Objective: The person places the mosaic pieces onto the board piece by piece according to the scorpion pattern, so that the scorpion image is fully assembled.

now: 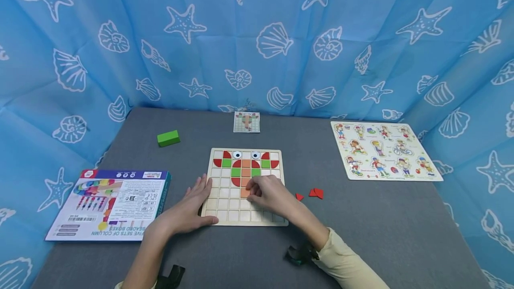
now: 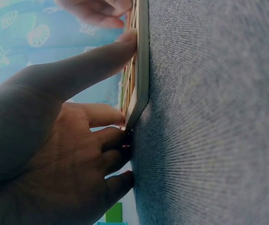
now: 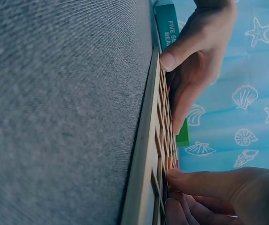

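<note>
A pale wooden grid board [image 1: 229, 203] lies flat on the grey table, partly filled with orange, green and red tiles and two eye tiles near the top. My left hand [image 1: 186, 208] rests on its left side, fingers extended along the edge and thumb [image 2: 122, 44] on the near left corner. Over the middle of the board, my right hand [image 1: 270, 194] has its fingers curled, thumb and forefinger pinching an orange square tile [image 1: 244, 192] at the foot of the orange column. That hand hides several squares. Small red pieces [image 1: 316, 193] lie right of the board.
A pattern card [image 1: 246, 122] lies behind the board. At the far left is a green block [image 1: 168, 138], with a printed box [image 1: 108, 204] nearer. A picture puzzle board [image 1: 385, 150] lies at the right. A blue shell-patterned curtain [image 1: 257, 48] borders the table.
</note>
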{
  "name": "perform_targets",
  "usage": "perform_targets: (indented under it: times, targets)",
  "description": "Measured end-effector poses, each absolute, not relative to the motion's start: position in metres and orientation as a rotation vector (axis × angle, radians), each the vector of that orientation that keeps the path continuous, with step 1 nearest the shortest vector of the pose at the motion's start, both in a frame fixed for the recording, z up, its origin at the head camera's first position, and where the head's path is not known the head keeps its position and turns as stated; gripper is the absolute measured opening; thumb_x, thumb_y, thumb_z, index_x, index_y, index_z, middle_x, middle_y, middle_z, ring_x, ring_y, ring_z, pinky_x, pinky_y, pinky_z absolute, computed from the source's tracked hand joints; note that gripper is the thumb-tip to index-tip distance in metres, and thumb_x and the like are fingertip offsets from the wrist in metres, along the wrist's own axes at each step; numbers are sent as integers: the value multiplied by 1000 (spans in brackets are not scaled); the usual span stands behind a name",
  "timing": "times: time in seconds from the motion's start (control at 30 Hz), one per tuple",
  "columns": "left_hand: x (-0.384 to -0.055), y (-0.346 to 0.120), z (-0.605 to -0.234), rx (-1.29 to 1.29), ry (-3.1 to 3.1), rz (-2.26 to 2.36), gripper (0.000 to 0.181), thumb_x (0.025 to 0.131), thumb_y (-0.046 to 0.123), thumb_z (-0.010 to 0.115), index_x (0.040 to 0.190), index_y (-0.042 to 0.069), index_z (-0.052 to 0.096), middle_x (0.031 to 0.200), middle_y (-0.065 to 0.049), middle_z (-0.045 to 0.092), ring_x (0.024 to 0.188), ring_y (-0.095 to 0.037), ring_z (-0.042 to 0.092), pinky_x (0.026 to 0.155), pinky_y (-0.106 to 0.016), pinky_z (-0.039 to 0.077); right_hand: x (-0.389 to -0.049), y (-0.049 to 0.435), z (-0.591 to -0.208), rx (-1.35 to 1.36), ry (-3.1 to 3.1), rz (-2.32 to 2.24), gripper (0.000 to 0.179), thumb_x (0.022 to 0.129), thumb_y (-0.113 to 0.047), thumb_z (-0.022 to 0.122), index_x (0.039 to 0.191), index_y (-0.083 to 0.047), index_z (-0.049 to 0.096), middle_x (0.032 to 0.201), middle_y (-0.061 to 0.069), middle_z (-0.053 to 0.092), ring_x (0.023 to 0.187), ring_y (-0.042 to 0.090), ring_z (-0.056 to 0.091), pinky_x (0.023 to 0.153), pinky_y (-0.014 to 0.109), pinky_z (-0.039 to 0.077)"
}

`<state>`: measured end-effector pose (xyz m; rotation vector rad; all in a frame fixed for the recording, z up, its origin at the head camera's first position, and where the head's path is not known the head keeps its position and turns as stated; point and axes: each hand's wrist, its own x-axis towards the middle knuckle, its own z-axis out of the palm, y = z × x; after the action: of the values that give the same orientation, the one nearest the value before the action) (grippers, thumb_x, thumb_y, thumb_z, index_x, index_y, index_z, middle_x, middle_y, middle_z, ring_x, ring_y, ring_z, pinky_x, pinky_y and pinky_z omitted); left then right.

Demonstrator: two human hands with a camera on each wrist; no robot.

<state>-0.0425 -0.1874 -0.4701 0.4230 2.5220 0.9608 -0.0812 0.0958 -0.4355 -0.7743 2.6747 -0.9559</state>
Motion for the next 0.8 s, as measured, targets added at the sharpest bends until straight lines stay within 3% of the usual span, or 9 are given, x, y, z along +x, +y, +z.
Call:
perform_targets:
  times: [0.2, 0.4, 0.8]
  targets:
    - [-42, -188, -472, 426, 2526, 982, 117, 92, 55, 83, 173, 4, 17, 184, -20, 2, 172, -45, 1, 135, -73, 7, -81, 111, -434, -799, 2655, -1007, 14, 93, -7, 83, 106, -3, 79, 87, 0, 77, 77, 3, 66, 73, 18, 57]
    - [-39, -184, -455, 425, 2491, 1006, 112, 94, 42, 84, 172, -1, 16, 182, -25, 1, 170, -49, -2, 133, -75, 5, -81, 149, -429, -744, 2642, -1030, 17, 95, -8, 83, 110, -3, 78, 88, -2, 76, 78, 2, 64, 72, 18, 57]
    - [-37, -178, -439, 396, 2473, 952, 108, 97, 34, 83, 171, -4, 14, 182, -27, 0, 169, -50, -1, 135, -72, 7, -71, 236, -423, -608, 2820, -866, 26, 90, -9, 88, 113, -3, 78, 100, 5, 79, 83, 7, 67, 72, 29, 59]
